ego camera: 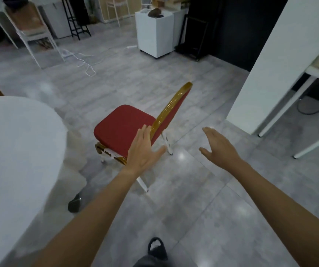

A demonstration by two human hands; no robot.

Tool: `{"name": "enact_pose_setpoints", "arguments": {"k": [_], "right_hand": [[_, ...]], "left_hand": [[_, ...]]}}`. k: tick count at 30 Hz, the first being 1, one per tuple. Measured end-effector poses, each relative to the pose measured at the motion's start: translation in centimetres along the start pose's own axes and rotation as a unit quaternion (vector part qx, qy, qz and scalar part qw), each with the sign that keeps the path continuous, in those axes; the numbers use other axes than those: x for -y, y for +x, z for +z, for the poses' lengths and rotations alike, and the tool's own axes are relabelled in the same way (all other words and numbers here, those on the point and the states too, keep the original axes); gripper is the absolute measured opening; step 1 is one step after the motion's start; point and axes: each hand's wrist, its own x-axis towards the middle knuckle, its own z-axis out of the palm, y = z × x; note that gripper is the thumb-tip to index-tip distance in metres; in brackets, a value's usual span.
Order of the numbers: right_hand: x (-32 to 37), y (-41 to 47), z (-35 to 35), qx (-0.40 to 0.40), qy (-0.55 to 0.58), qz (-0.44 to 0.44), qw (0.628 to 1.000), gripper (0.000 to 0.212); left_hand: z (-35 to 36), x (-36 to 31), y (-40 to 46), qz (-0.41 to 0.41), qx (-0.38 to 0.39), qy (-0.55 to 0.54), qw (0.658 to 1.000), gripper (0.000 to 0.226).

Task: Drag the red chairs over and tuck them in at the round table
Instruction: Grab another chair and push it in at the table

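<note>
Grey tiled floor (203, 199); round table (16, 151) at left. Our open left hand (143, 151) overlaps the red chair (124, 128) at centre; our right hand (218, 149), spread, is empty.

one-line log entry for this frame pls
phase: reaching | left hand: open, at red chair backrest | right hand: open, free | round table: chair not tucked

The grey tiled floor (203, 199) carries a red chair (124, 130) with a gold frame, standing near the round tabletop (16, 147) draped in white cloth. A white cable (85, 62) lies loose on the tiles farther back, near a white cabinet (154, 33).
</note>
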Motion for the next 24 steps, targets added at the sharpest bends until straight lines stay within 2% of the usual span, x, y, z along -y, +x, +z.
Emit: {"name": "enact_pose_setpoints", "arguments": {"k": [3, 10, 17, 20, 22, 24], "right_hand": [[-0.3, 3.2, 0.7, 0.021, -0.002, -0.004, 1.000, 0.072], [-2.6, 12.7, -0.5, 0.008, -0.003, -0.016, 1.000, 0.076], [-4.8, 23.8, -0.9, 0.018, -0.036, -0.099, 0.994, 0.081], [-6.0, 29.4, -0.4, 0.059, -0.045, -0.170, 0.983, 0.075], [-6.5, 32.4, -0.3, 0.090, -0.027, -0.221, 0.971, 0.058], [-7.3, 34.8, -0.3, 0.120, -0.033, -0.276, 0.953, 0.038]], "left_hand": [[0.0, -0.1, 3.1, 0.008, 0.023, 0.005, 1.000, 0.093], [-0.4, -1.3, 11.1, 0.004, 0.029, -0.002, 1.000, 0.094], [3.2, -2.7, 17.7, -0.042, 0.016, -0.004, 0.999, 0.088], [6.7, -2.9, 18.9, -0.114, -0.064, 0.023, 0.991, 0.061], [8.1, -3.0, 19.2, -0.173, -0.135, 0.049, 0.974, 0.040], [9.1, -2.8, 19.4, -0.182, -0.181, 0.077, 0.963, 0.033]]}}
